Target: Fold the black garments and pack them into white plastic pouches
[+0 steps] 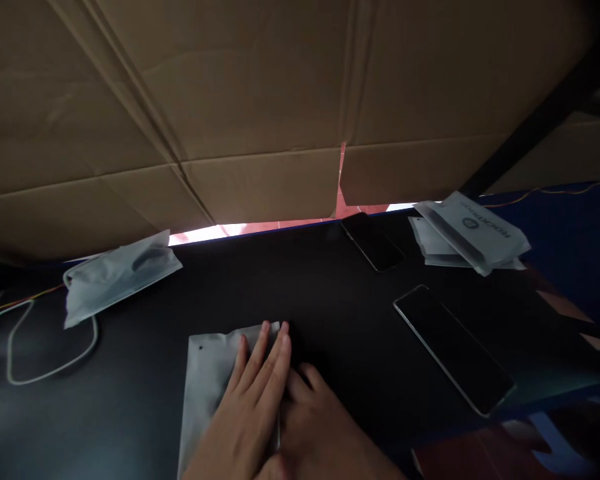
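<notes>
A whitish frosted plastic pouch point(197, 387) lies on the black tabletop in front of me, with a small dark hole near its upper left corner. My left hand point(247, 407) rests flat across its right part, fingers stretched forward and close together. Just right of it, touching it, my right hand point(325, 427) sits low along the pouch's right edge. Its visible fingers are curled, and the left hand partly covers them. What they grip, if anything, is hidden.
Two dark-screened phones, a nearer one point(453, 347) and a farther one point(373, 240), lie to the right. Several printed pouches point(480, 230) are piled at the back right. Another pouch point(123, 273) and a white cable point(55, 370) are at left. Cardboard point(260, 100) stands behind the table.
</notes>
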Available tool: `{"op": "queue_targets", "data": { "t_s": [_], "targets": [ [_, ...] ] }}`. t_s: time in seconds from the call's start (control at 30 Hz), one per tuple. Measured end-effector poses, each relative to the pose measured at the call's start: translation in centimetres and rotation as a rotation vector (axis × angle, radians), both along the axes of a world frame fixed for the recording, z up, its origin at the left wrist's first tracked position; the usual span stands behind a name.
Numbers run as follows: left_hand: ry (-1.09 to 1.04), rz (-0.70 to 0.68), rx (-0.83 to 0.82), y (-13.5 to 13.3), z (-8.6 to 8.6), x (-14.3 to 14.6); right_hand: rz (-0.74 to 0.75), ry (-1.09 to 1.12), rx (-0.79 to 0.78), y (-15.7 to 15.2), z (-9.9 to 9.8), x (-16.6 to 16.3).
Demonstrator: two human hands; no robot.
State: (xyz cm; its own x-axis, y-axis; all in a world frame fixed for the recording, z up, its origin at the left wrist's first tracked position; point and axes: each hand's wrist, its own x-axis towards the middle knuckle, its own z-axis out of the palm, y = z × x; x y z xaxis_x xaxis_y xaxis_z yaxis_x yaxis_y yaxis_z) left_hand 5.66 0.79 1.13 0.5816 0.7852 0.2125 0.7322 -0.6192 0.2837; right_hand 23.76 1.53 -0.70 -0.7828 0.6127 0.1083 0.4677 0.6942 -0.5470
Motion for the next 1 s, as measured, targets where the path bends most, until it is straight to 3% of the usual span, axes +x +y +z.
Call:
{"op": "queue_targets", "data": {
  "t_s": [0.1, 0.23, 0.4, 0.57, 0.77, 1.0],
  "targets": [
    [-0.034, -0.027, -0.056, 0.1, 0.5, -0.9, -0.043, 0.020, 0.009, 0.0, 0.5, -0.7],
    [0.032, 0.053, -0.005, -0.2, 1.0, -2.8, -0.007, 0.100, -0.049, 0.4, 2.0, 1.7],
    [0.160, 0.077, 0.090, 0.0, 0.1, -5.0, -0.249, 0.034, -0.079, 0.9, 2.9, 4.8],
    [0.105, 0.076, 0.040, 0.3, -1.1, -4.6, -0.148, 0.057, -0.196, 0.5, 2.2, 3.2],
    [-0.003, 0.029, -0.086, 0.0, 0.0, -4.6, 0.003, 0.217, -0.252, 0.4, 1.9, 1.6],
    [0.004, -0.005, -0.068, 0.1, 0.7, -4.0, -0.163, 0.307, -0.296, 1.0, 2.3, -1.2]
  ]
}}
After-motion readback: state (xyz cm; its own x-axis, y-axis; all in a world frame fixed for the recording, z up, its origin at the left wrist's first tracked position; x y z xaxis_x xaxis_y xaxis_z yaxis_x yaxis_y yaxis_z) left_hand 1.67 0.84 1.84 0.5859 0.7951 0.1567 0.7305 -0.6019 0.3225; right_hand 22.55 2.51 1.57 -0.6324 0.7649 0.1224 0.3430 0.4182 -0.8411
